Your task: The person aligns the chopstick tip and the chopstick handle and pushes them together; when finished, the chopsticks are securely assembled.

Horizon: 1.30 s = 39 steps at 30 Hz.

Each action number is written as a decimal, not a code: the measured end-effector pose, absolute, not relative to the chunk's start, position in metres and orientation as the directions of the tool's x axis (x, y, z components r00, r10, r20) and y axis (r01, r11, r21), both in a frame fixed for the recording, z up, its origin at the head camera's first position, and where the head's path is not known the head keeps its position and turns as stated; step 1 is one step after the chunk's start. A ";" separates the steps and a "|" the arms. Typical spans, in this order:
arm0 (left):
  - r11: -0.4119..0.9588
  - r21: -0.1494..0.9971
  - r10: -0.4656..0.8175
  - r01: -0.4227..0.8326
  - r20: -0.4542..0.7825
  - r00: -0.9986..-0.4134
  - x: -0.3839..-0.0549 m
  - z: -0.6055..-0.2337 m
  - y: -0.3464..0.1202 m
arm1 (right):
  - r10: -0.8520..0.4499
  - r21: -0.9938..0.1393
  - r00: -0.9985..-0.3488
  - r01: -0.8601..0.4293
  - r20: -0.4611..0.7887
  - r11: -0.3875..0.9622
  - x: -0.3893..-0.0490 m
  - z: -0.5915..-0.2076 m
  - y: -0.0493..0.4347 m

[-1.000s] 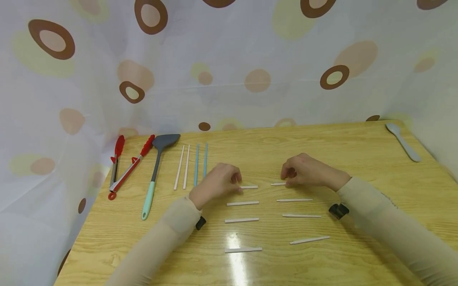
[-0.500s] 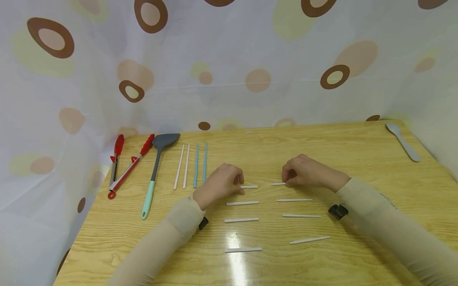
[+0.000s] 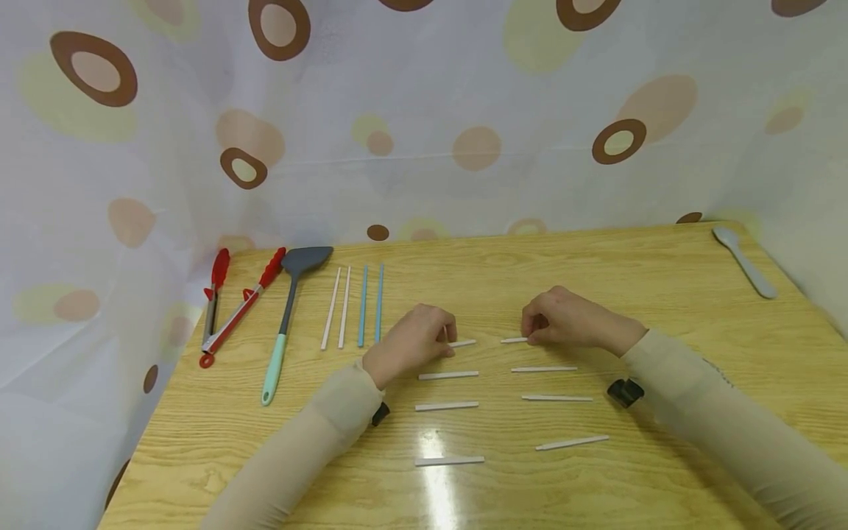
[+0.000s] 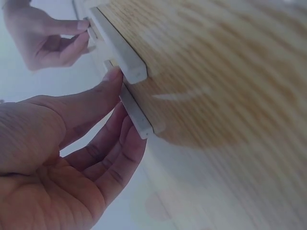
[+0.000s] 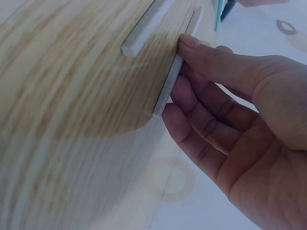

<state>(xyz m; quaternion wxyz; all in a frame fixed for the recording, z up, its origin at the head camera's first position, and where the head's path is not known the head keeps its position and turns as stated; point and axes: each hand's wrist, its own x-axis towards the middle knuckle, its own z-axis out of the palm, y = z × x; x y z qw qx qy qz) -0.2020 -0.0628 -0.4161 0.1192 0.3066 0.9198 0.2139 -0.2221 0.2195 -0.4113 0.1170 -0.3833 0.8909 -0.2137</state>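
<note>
While hands pinch sticks, spotted cloth backs wood-grained table.

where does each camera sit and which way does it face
Head: worn on the head, facing forward and down at the table; shows left hand, right hand and beige sleeves.
Left wrist: worn there, facing the left white stick; both hands show.
Right wrist: worn there, facing the right white stick; mainly the right hand shows.
Head and left wrist share both hands.
</note>
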 end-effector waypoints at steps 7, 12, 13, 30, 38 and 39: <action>0.709 0.474 0.620 0.522 -0.068 -0.781 -0.200 -0.416 -0.063 | -0.729 -0.449 -0.683 -0.635 -0.056 0.629 -0.221 -0.410 0.218; 0.714 0.424 0.630 0.557 -0.044 -0.775 -0.199 -0.417 -0.062 | -0.728 -0.444 -0.682 -0.633 -0.067 0.634 -0.219 -0.408 0.217; 0.715 0.413 0.633 0.563 -0.042 -0.773 -0.199 -0.417 -0.062 | -0.730 -0.440 -0.680 -0.636 -0.067 0.634 -0.219 -0.408 0.217; 0.711 0.433 0.610 0.553 0.011 -0.792 -0.199 -0.406 -0.067 | -0.755 -0.477 -0.655 -0.663 -0.001 0.577 -0.217 -0.405 0.217; 0.714 0.429 0.560 0.553 0.124 -0.819 -0.201 -0.401 -0.065 | -0.792 -0.457 -0.598 -0.742 0.121 0.491 -0.216 -0.400 0.219; 0.713 0.427 0.557 0.556 0.136 -0.819 -0.201 -0.401 -0.065 | -0.791 -0.451 -0.596 -0.748 0.135 0.487 -0.216 -0.399 0.219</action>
